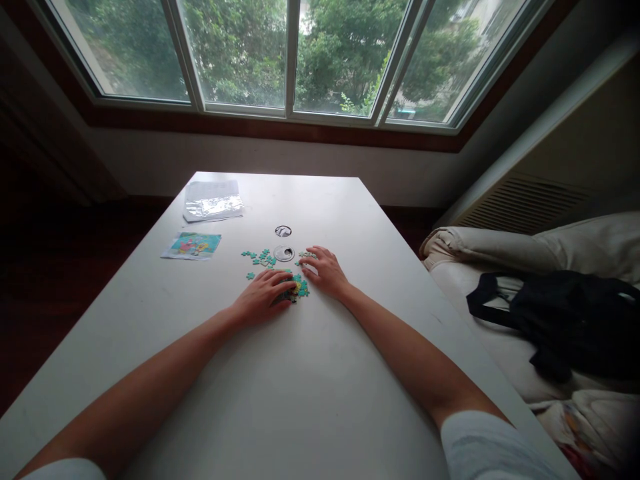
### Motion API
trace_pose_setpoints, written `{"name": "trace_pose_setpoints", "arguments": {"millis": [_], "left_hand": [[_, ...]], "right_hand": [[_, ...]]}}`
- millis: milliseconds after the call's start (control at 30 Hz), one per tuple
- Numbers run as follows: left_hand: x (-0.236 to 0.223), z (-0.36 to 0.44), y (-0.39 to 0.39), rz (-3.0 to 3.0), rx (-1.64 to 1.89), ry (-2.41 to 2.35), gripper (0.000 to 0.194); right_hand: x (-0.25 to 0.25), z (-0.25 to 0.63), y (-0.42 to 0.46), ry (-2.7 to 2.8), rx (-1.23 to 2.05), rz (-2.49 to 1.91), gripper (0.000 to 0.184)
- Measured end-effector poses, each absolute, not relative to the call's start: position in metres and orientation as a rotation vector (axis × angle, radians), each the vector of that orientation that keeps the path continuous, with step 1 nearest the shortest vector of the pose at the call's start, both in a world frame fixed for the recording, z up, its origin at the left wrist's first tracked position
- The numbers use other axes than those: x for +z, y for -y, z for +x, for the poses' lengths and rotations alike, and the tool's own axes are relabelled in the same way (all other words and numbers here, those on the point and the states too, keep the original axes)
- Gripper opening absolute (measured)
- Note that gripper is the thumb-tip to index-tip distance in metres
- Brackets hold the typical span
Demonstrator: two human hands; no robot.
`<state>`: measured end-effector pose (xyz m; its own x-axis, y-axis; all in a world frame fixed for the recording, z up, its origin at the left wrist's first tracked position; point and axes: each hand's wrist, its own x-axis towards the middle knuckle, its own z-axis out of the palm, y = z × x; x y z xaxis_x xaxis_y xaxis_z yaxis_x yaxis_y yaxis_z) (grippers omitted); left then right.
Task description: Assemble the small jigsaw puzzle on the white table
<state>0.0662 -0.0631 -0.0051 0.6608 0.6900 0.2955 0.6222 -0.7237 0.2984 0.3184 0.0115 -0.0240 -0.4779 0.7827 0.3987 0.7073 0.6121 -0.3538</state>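
Note:
Small teal jigsaw pieces (261, 257) lie scattered in the middle of a white table (300, 373). A joined cluster of pieces (299, 288) sits between my hands. My left hand (263, 295) lies palm down with its fingertips on the cluster's left side. My right hand (326, 270) rests flat just right of the cluster, fingers spread and touching loose pieces near it. Neither hand lifts a piece.
A picture card (192, 245) and a clear plastic bag (213, 200) lie at the table's far left. Two small round lids (283, 253) sit behind the pieces. A couch with a black bag (565, 320) stands to the right. Windows run along the back.

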Motion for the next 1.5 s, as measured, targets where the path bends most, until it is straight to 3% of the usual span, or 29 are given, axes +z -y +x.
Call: {"name": "trace_pose_setpoints", "arguments": {"millis": [100, 300, 500, 700, 933, 1500], "left_hand": [[-0.005, 0.066, 0.063, 2.708, 0.574, -1.079, 0.044], [-0.003, 0.067, 0.063, 2.707, 0.572, -1.097, 0.041], [-0.004, 0.066, 0.063, 2.69, 0.591, -1.134, 0.037], [-0.006, 0.066, 0.063, 2.688, 0.585, -1.133, 0.037], [-0.003, 0.067, 0.063, 2.694, 0.57, -1.124, 0.036], [-0.003, 0.066, 0.063, 2.713, 0.551, -1.135, 0.036]], "right_hand": [[-0.026, 0.32, -0.013, 2.259, 0.2, -1.17, 0.014], [-0.027, 0.321, -0.015, 2.244, 0.193, -1.168, 0.014], [-0.029, 0.322, -0.017, 2.237, 0.22, -1.162, 0.029], [-0.025, 0.32, -0.013, 2.211, 0.195, -1.214, 0.013], [-0.015, 0.319, -0.006, 2.307, 0.103, -1.238, 0.01], [-0.013, 0.315, -0.002, 2.367, 0.088, -1.296, 0.018]]}}
